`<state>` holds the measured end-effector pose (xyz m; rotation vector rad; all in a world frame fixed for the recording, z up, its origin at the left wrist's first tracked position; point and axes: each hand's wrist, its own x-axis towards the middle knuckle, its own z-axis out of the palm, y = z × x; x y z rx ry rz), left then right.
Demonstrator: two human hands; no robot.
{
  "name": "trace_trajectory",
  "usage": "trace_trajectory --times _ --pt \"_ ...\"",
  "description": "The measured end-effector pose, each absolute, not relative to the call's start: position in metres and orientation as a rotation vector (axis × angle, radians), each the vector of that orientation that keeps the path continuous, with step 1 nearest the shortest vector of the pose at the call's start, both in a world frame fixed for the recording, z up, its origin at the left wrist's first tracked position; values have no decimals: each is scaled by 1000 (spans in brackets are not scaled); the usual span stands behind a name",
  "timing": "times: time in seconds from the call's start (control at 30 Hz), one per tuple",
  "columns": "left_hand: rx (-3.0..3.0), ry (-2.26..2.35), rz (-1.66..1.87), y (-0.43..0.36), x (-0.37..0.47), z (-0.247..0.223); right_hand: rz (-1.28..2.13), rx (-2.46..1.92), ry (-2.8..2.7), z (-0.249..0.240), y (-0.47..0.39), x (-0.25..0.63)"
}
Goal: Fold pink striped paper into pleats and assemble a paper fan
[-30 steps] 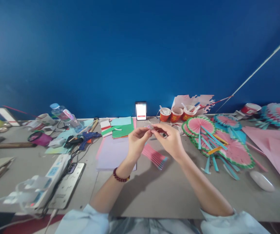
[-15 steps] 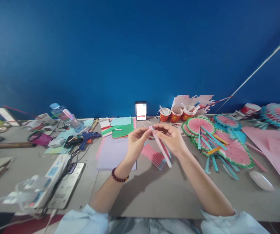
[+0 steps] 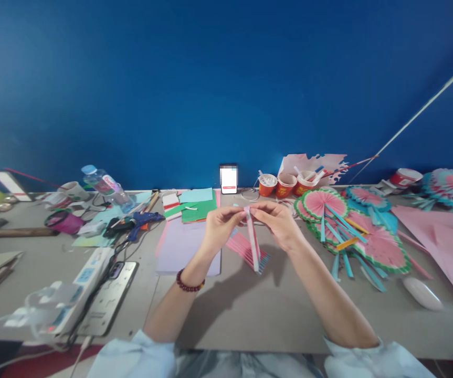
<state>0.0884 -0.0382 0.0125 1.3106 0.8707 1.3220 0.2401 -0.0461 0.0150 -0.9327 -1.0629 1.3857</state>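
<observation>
Between both hands, above the middle of the table, a narrow folded pink and white paper strip hangs down from its pinched top end. My left hand grips that end from the left, thumb and fingers pressed together. From the right, my right hand pinches the same end. Under and behind the strip lies a pleated pink paper piece with blue edges, flat on the table. A lilac paper sheet is beside my left forearm.
Paper fans with green edges and a white mouse lie to the right. Red cups and an upright phone stand by the blue wall. A power strip, a second phone and a glue gun are left.
The strip has swung from slanting down right to hanging nearly straight down. Both hands have turned slightly, their fingertips still at its top end.
</observation>
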Motion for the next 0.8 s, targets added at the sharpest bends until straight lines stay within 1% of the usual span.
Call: trace_trajectory --times 0.8 --pt "1333 855 1308 -39 85 16 1441 -894 -1048 15 -46 241"
